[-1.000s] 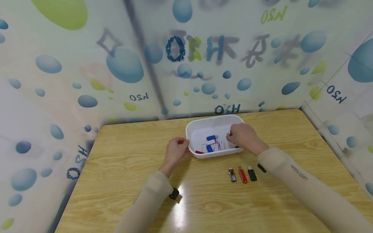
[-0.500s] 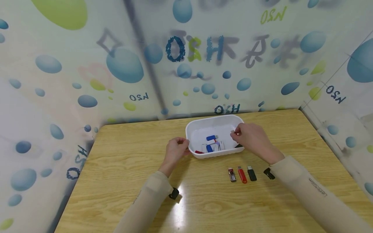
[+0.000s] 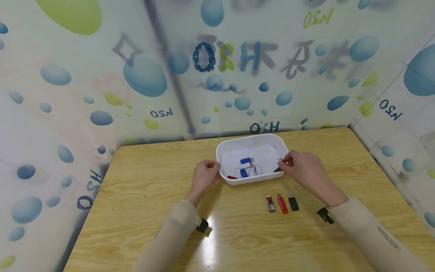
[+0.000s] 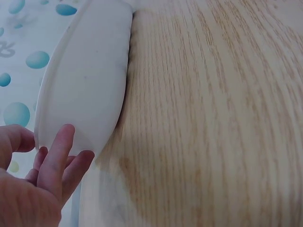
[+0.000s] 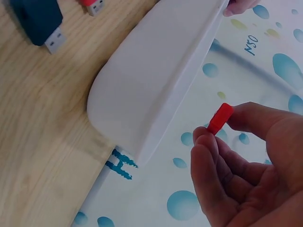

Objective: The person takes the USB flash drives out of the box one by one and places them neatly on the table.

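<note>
A white plastic bin (image 3: pixel 238 145) stands toward the back of the table, with several USB flash drives (image 3: pixel 245 165) in blue, white, red and black lying in it. My left hand (image 3: pixel 205 175) pinches the bin's left rim between thumb and fingers; in the left wrist view its fingertips lie along the white outer wall (image 4: pixel 85 75). Over the bin's right rim, my right hand (image 3: pixel 307 168) pinches a red USB flash drive (image 5: pixel 220 118) between thumb and index finger. Its metal plug shows small in the head view, while most of its body is hidden by the fingers.
In front of the bin, a red-and-silver swivel flash drive (image 3: pixel 270 204), a red one (image 3: pixel 282 204) and a black one (image 3: pixel 293 203) lie in a row on the wooden table (image 3: pixel 153 181). A patterned wall (image 3: pixel 136 113) rises behind the table.
My right hand has moved right with the red flash drive, from inside the bin to over its right rim. The left hand keeps its place on the left rim.
</note>
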`<action>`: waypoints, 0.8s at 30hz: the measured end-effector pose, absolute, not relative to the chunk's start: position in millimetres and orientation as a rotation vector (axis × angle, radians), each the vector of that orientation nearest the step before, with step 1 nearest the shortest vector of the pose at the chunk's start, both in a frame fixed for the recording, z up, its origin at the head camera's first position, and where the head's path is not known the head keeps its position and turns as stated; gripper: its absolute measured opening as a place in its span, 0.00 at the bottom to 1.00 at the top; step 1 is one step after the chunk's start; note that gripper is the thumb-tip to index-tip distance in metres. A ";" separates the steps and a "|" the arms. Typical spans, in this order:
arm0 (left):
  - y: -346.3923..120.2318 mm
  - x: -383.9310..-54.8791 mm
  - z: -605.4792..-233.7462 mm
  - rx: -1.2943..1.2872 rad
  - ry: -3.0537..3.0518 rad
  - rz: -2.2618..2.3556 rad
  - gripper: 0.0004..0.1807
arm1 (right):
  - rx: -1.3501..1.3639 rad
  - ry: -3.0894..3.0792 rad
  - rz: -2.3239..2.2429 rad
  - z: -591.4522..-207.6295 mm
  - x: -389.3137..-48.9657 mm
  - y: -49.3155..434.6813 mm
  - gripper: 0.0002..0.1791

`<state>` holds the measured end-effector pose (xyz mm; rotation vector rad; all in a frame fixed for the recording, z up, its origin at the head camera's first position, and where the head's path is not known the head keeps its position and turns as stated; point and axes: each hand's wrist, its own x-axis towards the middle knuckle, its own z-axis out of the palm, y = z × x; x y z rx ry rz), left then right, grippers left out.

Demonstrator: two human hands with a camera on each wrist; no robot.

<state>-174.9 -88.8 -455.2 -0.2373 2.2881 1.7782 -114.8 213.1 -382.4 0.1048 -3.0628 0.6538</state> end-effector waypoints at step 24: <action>-88.7 -176.6 -456.9 -0.226 2.296 1.772 0.14 | 0.091 -3.053 0.513 -401.4 -67.7 253.6 0.12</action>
